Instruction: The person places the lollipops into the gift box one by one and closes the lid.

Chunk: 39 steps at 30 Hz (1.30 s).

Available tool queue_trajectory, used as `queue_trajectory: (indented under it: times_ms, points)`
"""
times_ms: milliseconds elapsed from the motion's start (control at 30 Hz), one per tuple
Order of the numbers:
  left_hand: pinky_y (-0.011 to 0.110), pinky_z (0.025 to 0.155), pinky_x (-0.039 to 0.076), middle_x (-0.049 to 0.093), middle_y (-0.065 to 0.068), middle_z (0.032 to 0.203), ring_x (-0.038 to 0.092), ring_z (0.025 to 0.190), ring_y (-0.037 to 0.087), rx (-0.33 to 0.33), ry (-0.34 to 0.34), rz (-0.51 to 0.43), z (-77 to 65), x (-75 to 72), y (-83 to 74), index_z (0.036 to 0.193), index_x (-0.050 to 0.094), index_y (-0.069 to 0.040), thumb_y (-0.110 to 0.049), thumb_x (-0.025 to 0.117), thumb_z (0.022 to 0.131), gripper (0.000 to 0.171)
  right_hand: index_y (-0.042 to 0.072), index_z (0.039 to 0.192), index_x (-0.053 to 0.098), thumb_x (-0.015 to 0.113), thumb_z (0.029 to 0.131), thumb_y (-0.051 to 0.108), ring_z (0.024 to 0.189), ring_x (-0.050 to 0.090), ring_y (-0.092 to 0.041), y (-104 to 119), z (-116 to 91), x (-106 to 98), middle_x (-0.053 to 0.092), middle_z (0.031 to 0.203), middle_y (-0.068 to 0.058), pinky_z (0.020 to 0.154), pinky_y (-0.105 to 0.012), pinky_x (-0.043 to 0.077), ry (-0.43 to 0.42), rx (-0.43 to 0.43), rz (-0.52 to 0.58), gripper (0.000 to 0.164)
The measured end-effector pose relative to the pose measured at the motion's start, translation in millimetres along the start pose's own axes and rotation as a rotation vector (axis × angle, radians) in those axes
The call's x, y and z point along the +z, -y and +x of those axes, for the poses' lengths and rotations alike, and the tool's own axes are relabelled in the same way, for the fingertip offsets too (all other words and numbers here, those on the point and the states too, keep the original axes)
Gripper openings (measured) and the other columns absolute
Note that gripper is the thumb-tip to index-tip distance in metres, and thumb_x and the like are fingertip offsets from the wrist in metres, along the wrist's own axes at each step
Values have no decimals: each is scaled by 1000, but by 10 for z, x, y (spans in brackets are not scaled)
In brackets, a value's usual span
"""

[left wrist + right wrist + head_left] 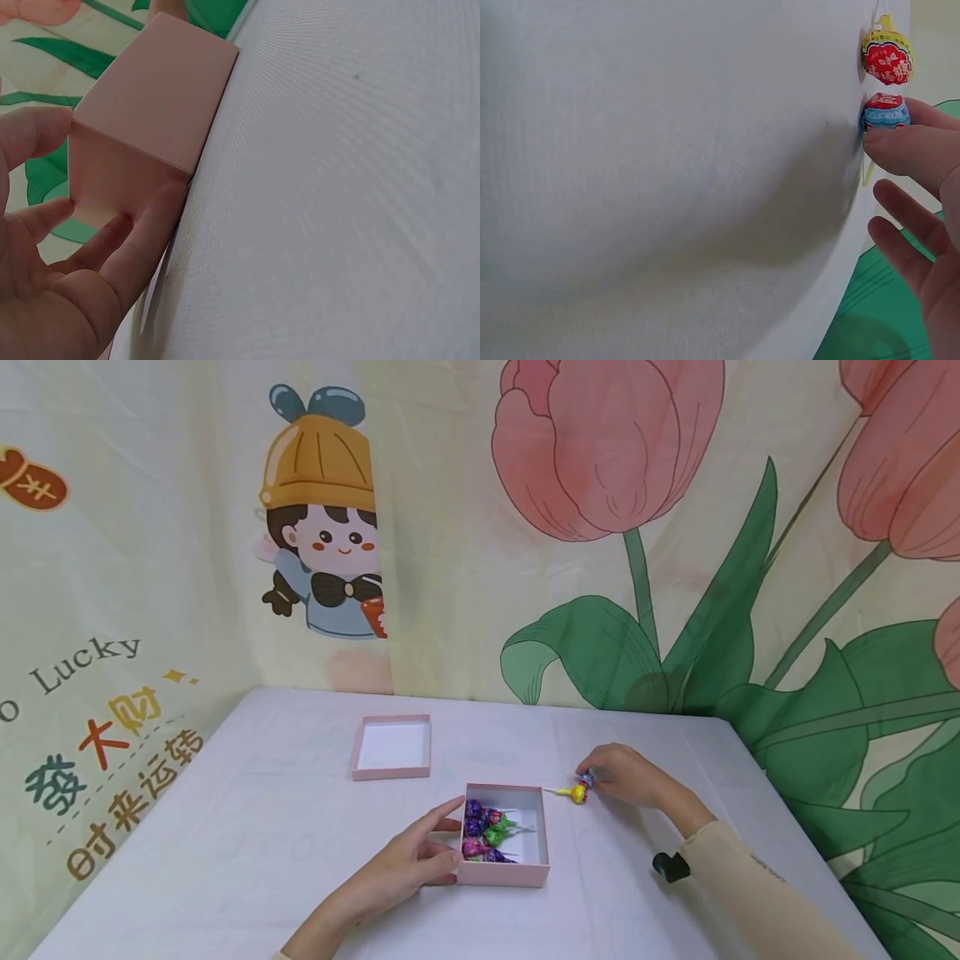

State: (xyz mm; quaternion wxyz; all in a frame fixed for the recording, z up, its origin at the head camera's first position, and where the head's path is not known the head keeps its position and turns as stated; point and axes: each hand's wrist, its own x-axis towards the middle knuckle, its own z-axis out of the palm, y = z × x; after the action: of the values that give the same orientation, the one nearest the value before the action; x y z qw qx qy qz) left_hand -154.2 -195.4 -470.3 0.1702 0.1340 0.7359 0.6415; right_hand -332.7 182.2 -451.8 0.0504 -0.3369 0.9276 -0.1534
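Right hand (626, 774) pinches blue lollipop (885, 112); left hand (405, 864), fingers loose, touches box (504, 876).
The blue lollipop is beside a yellow lollipop (888, 58), between box and tabletop's (262, 827) right edge.

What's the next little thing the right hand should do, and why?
Probably lift the blue lollipop and bring it over to the open box: the right hand has it between thumb and finger, the left hand rests against the box's side, and other lollipops lie inside.
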Motion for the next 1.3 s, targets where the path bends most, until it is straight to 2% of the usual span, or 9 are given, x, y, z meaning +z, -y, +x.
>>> queue_trajectory:
  times_ms: [333, 567, 767, 867, 1133, 1300]
  points:
    - [40, 94, 64, 37, 25, 160, 63, 116, 26, -11, -5, -1, 15, -8, 26, 170, 25, -23, -21, 69, 105, 78, 13, 115, 82, 85, 90, 5, 109, 69, -20, 2, 32, 13, 77, 112, 3, 101, -44, 60, -2, 8, -38, 27]
    - [40, 95, 64, 37, 25, 160, 63, 116, 27, -3, -4, -3, 19, -7, 38, 170, 25, -23, -19, 69, 105, 79, 16, 113, 82, 88, 89, 15, 100, 65, -12, -31, 50, 31, 76, 106, 8, 96, -38, 60, 5, 54, -70, 25]
    - [40, 95, 64, 36, 26, 160, 62, 117, 28, 3, 1, -16, 18, -5, 41, 170, 25, -23, -18, 68, 105, 79, 16, 112, 81, 87, 90, 16, 91, 62, -10, -29, 21, 20, 73, 100, 8, 88, -31, 62, -2, 129, -10, 23]
    - [40, 95, 64, 36, 27, 160, 63, 116, 28, 0, 3, -19, 12, -7, 36, 171, 24, -23, -18, 68, 105, 79, 15, 112, 80, 86, 91, 16, 87, 60, -10, -6, -1, 9, 71, 96, 9, 82, -27, 60, -21, 140, 11, 22]
    - [42, 96, 64, 34, 28, 161, 64, 115, 27, 0, 10, -30, -5, -19, 25, 171, 23, -22, -17, 68, 105, 79, 14, 111, 79, 86, 91, 13, 83, 62, -9, 232, -45, -28, 70, 91, 10, 74, -21, 59, -107, 67, 69, 21]
    - [44, 97, 63, 34, 28, 160, 63, 116, 28, 6, 17, -48, -2, -16, 41, 171, 23, -21, -17, 68, 105, 80, 15, 110, 79, 85, 92, 16, 82, 62, -8, 432, -74, -69, 69, 88, 11, 71, -20, 59, -146, 76, 92, 18]
